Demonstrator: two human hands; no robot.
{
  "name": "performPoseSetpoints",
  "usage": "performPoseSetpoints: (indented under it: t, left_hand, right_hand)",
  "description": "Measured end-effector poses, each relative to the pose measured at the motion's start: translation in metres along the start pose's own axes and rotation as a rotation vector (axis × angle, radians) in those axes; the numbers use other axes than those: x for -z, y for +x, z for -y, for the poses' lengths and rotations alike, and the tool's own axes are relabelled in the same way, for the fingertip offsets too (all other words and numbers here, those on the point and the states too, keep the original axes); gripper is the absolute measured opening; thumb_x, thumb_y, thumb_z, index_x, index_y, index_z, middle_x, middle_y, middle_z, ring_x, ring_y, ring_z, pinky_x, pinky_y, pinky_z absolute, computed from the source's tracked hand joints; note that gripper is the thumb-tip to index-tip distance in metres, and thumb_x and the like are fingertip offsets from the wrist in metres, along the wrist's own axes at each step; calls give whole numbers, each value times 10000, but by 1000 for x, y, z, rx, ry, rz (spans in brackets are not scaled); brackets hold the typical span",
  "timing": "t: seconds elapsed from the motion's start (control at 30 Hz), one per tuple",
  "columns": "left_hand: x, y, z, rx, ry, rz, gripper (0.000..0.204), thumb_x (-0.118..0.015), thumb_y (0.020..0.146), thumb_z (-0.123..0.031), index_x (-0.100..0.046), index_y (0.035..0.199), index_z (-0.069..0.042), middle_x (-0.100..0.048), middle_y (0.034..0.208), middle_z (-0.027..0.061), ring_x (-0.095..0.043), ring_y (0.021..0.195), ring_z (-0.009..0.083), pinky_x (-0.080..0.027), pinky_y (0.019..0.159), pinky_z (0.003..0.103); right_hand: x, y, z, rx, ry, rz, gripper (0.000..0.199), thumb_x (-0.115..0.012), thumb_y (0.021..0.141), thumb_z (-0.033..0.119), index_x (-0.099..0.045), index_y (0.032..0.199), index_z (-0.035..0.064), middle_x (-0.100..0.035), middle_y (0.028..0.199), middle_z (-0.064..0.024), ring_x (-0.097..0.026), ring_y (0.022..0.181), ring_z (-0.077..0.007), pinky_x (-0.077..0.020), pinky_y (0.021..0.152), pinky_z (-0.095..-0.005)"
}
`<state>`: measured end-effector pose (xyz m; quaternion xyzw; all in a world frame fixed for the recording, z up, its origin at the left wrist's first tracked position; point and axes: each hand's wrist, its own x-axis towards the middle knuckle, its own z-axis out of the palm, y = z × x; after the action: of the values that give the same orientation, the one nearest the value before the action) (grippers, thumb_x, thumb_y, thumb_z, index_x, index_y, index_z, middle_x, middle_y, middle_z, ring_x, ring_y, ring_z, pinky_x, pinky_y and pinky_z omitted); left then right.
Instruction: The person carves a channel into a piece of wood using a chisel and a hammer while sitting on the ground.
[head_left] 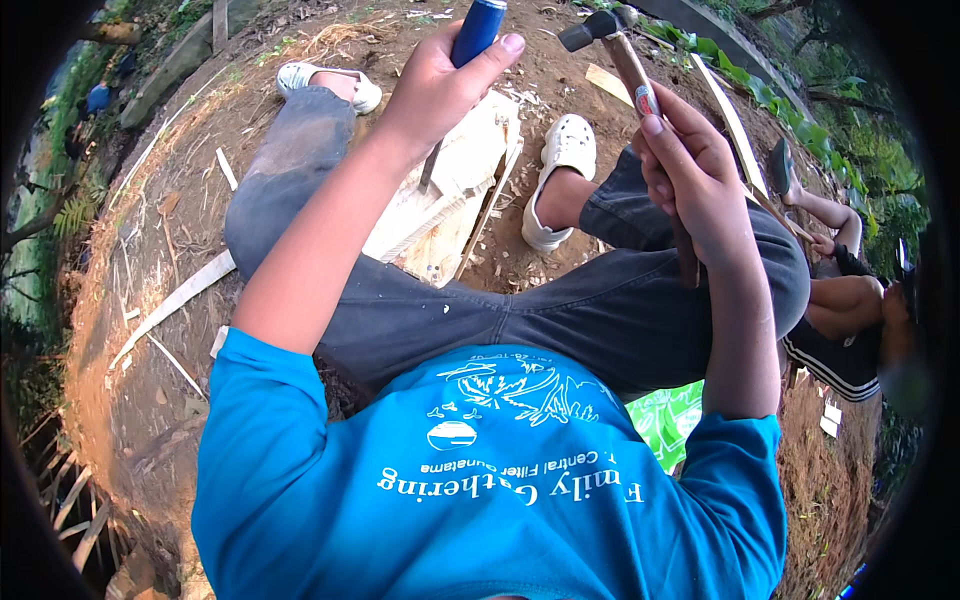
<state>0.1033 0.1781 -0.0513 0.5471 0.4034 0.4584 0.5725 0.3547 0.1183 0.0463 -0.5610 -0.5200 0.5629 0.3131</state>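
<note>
My left hand is closed around the blue handle of a chisel. Its dark blade points down and reaches the pale wood block between my legs; whether it touches cannot be made out. In my right hand, raised over my right knee, is a hammer. The hammer's dark head is up and to the left, while the end of its wooden handle sticks out below my fist. The block has a cut, chipped top with a loose-looking slab on it.
Wood chips and shavings lie on the brown soil around the block. Long pale wood strips rest at the left, with another strip at the right. A person sits close by on the right. A green printed bag is beside my right hip.
</note>
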Motion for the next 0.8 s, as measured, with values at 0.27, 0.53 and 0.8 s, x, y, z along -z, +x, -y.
performPoseSetpoints:
  t: [0.27,0.53,0.8]
  left_hand:
    - [-7,-4,-17,0,34,93,300,-659,1006,-307,-570,787,-121,-468,613,-84,-440,523,40,-344,479,249]
    - [-6,-18,-18,-95,70,69,209,-684,988,-245,-592,895,-82,-503,761,-74,-458,706,40,-392,619,257]
    - [-6,-18,-14,-170,84,-43,172,-673,991,-213,-575,915,-94,-466,743,-82,-447,702,35,-389,614,259]
  right_hand:
    - [-2,-4,-2,-12,-15,-17,488,-561,1064,239,-462,1499,42,-501,826,46,-399,573,18,-329,466,-140]
    - [0,-7,6,31,-41,-76,491,-565,1059,231,-470,1496,28,-500,814,36,-404,569,14,-327,467,-143]
    - [10,-6,17,154,-29,-88,484,-557,1054,217,-484,1474,-12,-515,812,17,-412,561,10,-338,465,-147]
